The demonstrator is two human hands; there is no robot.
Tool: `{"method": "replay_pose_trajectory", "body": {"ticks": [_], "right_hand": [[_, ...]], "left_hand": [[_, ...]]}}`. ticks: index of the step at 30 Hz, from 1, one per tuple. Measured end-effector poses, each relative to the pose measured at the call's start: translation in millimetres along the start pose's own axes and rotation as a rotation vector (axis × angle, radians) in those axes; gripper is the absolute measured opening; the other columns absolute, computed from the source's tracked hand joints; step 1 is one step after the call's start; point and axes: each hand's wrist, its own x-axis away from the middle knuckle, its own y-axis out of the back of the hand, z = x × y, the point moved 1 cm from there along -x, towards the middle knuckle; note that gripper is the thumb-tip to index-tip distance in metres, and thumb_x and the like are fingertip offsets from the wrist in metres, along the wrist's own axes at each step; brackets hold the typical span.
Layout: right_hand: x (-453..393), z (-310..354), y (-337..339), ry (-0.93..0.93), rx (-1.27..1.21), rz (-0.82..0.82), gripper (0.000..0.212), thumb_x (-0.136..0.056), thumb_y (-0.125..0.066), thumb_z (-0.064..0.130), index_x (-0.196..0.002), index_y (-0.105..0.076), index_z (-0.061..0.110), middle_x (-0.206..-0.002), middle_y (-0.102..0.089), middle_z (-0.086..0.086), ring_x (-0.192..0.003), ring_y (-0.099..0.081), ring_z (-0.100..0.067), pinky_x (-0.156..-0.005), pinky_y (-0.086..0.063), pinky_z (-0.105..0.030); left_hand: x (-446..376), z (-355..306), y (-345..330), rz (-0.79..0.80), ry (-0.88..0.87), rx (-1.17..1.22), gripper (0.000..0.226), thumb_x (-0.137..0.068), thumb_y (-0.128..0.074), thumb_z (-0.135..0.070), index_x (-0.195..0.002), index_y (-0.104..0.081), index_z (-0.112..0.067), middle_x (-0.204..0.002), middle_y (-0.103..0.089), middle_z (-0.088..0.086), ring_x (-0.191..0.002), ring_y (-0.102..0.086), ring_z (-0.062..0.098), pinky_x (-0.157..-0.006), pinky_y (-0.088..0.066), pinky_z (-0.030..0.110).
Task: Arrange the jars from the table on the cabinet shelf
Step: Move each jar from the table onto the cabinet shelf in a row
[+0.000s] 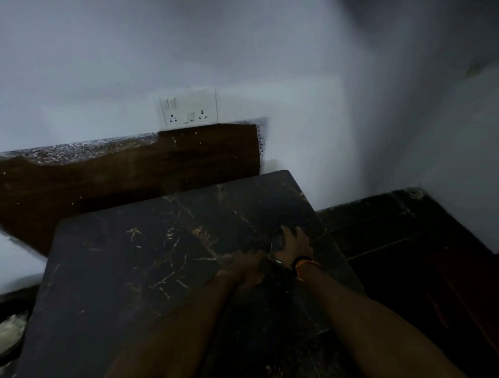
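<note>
Dim, blurred view. Pale round object (6, 332) at far left, low, partly cut off. Dark marble counter (126, 265) fills centre. Left hand (246, 270) near counter's right side, fingers curled — grip unclear, cannot tell what it holds. Dark jar-like object (276, 242) between both hands, shape indistinct. Right hand (295, 245) curls over it, bands on wrist. White switchboard (189, 105) on wall behind — dark floor right.
</note>
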Motion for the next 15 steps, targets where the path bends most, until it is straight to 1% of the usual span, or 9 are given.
{"method": "replay_pose_trajectory", "body": {"ticks": [3, 6, 9, 12, 14, 15], "right_hand": [[-2, 0, -6, -0.005, -0.021, -0.07, 0.098, -0.078, -0.08, 0.046, -0.157, -0.024, 0.028, -0.164, -0.011, -0.015, -0.148, -0.018, -0.04, -0.114, -0.033, -0.057], [-5, 0, -10, -0.005, -0.071, -0.116, 0.091, -0.079, -0.08, 0.039, -0.153, -0.03, 0.028, -0.158, -0.02, -0.016, -0.141, -0.03, -0.042, -0.111, -0.039, -0.055], [-7, 0, -11, -0.007, -0.095, -0.133, 0.085, -0.076, -0.081, 0.031, -0.148, -0.035, 0.029, -0.15, -0.028, -0.016, -0.134, -0.037, -0.041, -0.107, -0.044, -0.054], [-9, 0, -10, 0.014, -0.126, -0.125, 0.084, -0.073, -0.082, 0.031, -0.145, -0.04, 0.029, -0.146, -0.034, -0.014, -0.131, -0.041, -0.04, -0.105, -0.045, -0.051], [-8, 1, -9, 0.04, -0.188, -0.113, 0.082, -0.07, -0.083, 0.031, -0.142, -0.043, 0.03, -0.142, -0.039, -0.012, -0.128, -0.044, -0.038, -0.105, -0.045, -0.049], [-7, 2, -9, 0.053, -0.238, -0.103, 0.081, -0.069, -0.082, 0.031, -0.14, -0.045, 0.032, -0.14, -0.041, -0.011, -0.126, -0.046, -0.036, -0.105, -0.045, -0.049]], "left_hand": [[5, 6, -10, -0.026, 0.005, 0.12, 0.053, -0.099, -0.056, -0.022, -0.148, -0.039, -0.012, -0.149, -0.046, 0.014, -0.139, -0.043, 0.031, -0.115, -0.032, 0.039], [11, 13, -18, -0.049, 0.02, 0.259, 0.053, -0.098, -0.057, -0.016, -0.148, -0.041, -0.011, -0.152, -0.044, 0.013, -0.141, -0.04, 0.028, -0.116, -0.027, 0.032], [12, 13, -24, -0.097, 0.145, 0.465, 0.048, -0.096, -0.058, -0.009, -0.143, -0.049, -0.007, -0.147, -0.05, 0.017, -0.135, -0.048, 0.03, -0.112, -0.036, 0.034], [8, 14, -29, -0.175, 0.247, 0.684, 0.038, -0.097, -0.054, -0.005, -0.135, -0.057, -0.005, -0.138, -0.058, 0.019, -0.127, -0.055, 0.034, -0.108, -0.042, 0.038], [10, 17, -32, -0.196, 0.298, 0.892, 0.033, -0.1, -0.052, -0.011, -0.132, -0.058, -0.012, -0.128, -0.063, 0.015, -0.112, -0.062, 0.032, -0.099, -0.05, 0.043], [12, 17, -33, -0.189, 0.331, 1.002, 0.031, -0.102, -0.05, -0.016, -0.132, -0.058, -0.017, -0.12, -0.064, 0.011, -0.103, -0.063, 0.028, -0.092, -0.054, 0.042]]}}
